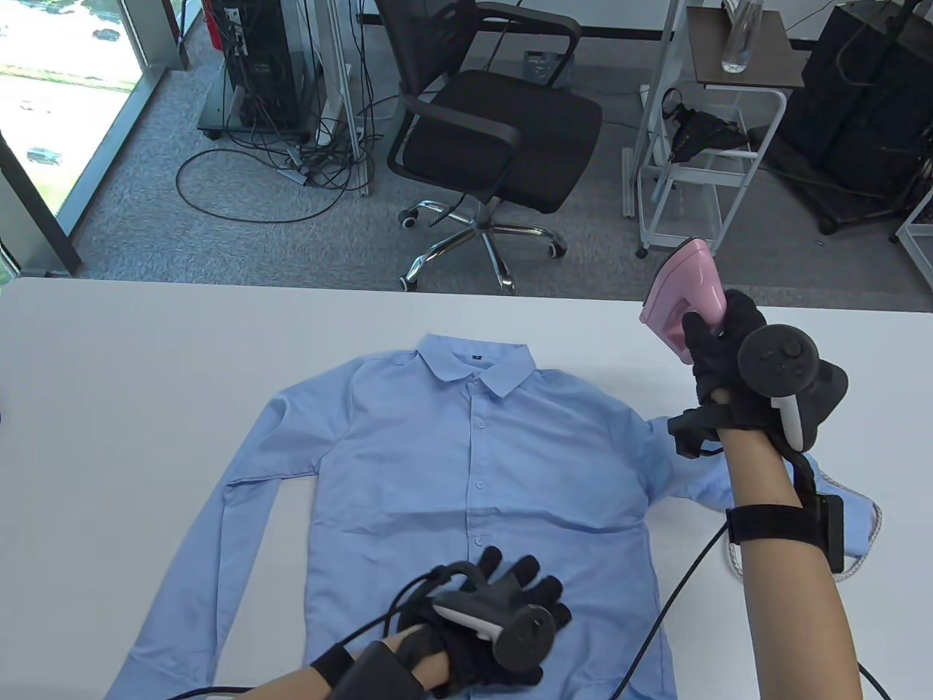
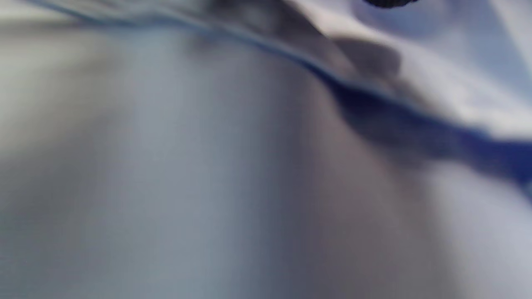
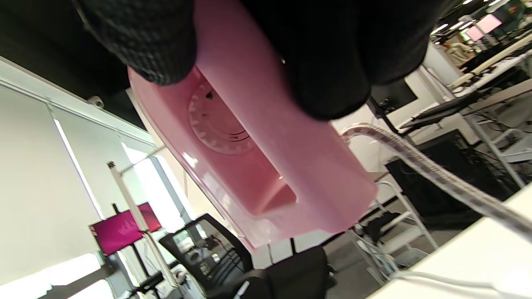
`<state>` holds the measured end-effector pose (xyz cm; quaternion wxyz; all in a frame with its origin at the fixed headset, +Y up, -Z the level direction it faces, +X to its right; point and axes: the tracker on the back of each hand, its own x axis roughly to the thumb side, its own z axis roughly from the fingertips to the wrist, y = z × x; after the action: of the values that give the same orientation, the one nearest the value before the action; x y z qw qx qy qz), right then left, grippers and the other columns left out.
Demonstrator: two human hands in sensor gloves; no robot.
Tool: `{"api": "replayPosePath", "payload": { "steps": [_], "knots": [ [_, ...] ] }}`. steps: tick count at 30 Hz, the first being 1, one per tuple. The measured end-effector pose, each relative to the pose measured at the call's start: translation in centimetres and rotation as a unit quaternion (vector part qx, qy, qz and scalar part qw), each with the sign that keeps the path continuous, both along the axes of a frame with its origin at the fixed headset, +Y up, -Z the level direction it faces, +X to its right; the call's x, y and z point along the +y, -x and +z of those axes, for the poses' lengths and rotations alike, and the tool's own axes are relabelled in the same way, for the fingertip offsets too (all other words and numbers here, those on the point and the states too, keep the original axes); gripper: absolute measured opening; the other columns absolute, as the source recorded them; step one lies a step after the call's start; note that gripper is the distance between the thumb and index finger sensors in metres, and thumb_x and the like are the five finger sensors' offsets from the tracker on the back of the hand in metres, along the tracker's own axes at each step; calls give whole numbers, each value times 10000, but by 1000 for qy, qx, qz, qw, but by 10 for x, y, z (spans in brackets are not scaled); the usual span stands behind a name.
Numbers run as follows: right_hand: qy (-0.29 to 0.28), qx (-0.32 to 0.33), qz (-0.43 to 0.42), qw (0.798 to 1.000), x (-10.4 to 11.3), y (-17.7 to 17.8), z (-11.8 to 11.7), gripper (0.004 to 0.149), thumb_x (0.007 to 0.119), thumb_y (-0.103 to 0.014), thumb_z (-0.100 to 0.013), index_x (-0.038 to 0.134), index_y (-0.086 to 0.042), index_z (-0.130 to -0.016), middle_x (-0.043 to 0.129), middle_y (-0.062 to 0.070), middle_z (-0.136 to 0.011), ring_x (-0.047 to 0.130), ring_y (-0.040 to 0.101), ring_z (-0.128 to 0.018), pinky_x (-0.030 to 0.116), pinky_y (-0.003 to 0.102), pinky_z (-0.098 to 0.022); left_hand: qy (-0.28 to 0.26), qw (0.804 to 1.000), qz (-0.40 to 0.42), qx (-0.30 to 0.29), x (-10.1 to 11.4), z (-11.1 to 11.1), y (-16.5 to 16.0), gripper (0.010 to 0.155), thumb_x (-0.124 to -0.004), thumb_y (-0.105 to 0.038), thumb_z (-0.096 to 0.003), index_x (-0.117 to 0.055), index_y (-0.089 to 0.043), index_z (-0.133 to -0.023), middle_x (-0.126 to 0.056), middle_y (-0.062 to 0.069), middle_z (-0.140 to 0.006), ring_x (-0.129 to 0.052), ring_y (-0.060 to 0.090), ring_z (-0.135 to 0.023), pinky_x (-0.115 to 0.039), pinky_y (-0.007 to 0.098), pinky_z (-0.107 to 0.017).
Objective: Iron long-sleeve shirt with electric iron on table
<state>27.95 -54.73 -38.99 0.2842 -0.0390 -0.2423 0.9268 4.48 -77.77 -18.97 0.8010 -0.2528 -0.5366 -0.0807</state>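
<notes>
A light blue long-sleeve shirt (image 1: pixel 466 467) lies flat and buttoned on the white table (image 1: pixel 146 350), collar at the far side. My left hand (image 1: pixel 510 590) rests flat on the shirt's lower front with fingers spread. The left wrist view shows only blurred blue cloth (image 2: pixel 415 62) close up. My right hand (image 1: pixel 718 343) grips the handle of a pink electric iron (image 1: pixel 681 292) and holds it in the air, tilted, above the table's far right, beyond the shirt's right sleeve. In the right wrist view the iron (image 3: pixel 266 166) fills the middle, with its cord (image 3: pixel 436 174) trailing right.
The shirt's right sleeve (image 1: pixel 853 525) is folded under my right forearm. A black office chair (image 1: pixel 488 131) stands beyond the table's far edge. A white rack (image 1: pixel 707 160) stands at the back right. Glove cables (image 1: pixel 670 605) cross the shirt's lower right.
</notes>
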Motion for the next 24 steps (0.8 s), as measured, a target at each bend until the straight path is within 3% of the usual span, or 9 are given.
{"api": "replayPosePath", "payload": {
  "steps": [2, 3, 7, 9, 13, 17, 19, 21, 24],
  "knots": [
    [-8, 23, 13, 1000, 14, 9, 11, 639, 788, -476, -549, 589, -63, -996, 789, 163, -906, 855, 405, -795, 715, 640, -639, 16, 1000, -7, 1, -6, 8, -8, 904, -492, -590, -557, -42, -84, -1156, 21, 285, -1152, -101, 639, -1016, -197, 837, -630],
    [-13, 37, 14, 999, 19, 14, 16, 637, 786, -477, -551, 592, -58, -991, 796, 163, -887, 864, 411, -787, 720, 642, -631, 24, 1000, 5, 7, -5, 9, -8, 908, -505, -590, -557, -51, -86, -1160, 21, 287, -1153, -95, 648, -1013, -197, 846, -627],
    [10, 97, 63, 993, 19, 46, 29, 648, 797, -482, -546, 611, -31, -973, 839, 147, -781, 993, 298, -539, 838, 552, -517, 57, 998, 0, -24, 0, 21, -6, 865, -524, -593, -569, -58, -189, -1175, 49, 303, -1145, -73, 709, -981, -180, 874, -600],
    [40, 123, 99, 987, 7, 68, 31, 652, 792, -503, -544, 640, -24, -961, 866, 135, -735, 1002, 237, -448, 878, 502, -451, 47, 997, 5, -57, 3, 35, -4, 847, -529, -592, -568, -47, -233, -1165, 44, 289, -1150, -83, 712, -983, -185, 874, -598],
    [117, 156, 150, 969, -41, 120, 26, 663, 784, -527, -538, 684, -9, -940, 902, 133, -678, 1003, 201, -362, 905, 469, -384, -18, 989, -34, -140, -1, 59, 2, 766, -481, -570, -574, -41, -314, -1146, 28, 274, -1161, -105, 716, -987, -201, 876, -598],
    [172, 161, 167, 957, -90, 156, 9, 662, 775, -530, -541, 684, -10, -939, 903, 131, -676, 1005, 195, -353, 910, 464, -378, -7, 988, -4, -155, 8, 66, 19, 772, -526, -583, -565, -98, -326, -1154, -22, 250, -1185, -141, 690, -1016, -198, 869, -609],
    [191, 159, 160, 955, -104, 163, 0, 662, 770, -529, -545, 682, -6, -940, 901, 137, -675, 1002, 198, -352, 910, 466, -373, -15, 990, 60, -128, 21, 56, 39, 780, -533, -592, -554, -187, -276, -1177, -128, 230, -1213, -233, 672, -1042, -234, 860, -624],
    [206, 162, 164, 951, -116, 168, -8, 660, 767, -527, -548, 681, -5, -942, 901, 140, -674, 1001, 199, -351, 906, 467, -381, -29, 990, 122, -65, 34, 33, 67, 766, -549, -575, -554, -351, -201, -1192, -297, 228, -1230, -363, 640, -1067, -273, 850, -641],
    [226, 162, 174, 945, -128, 173, -17, 660, 761, -531, -551, 680, -6, -944, 901, 139, -674, 998, 197, -355, 907, 466, -381, -78, 985, 112, 106, 45, -29, 128, 759, -535, -571, -563, -389, -178, -1196, -357, 233, -1230, -409, 635, -1068, -295, 847, -645]
  ]
}}
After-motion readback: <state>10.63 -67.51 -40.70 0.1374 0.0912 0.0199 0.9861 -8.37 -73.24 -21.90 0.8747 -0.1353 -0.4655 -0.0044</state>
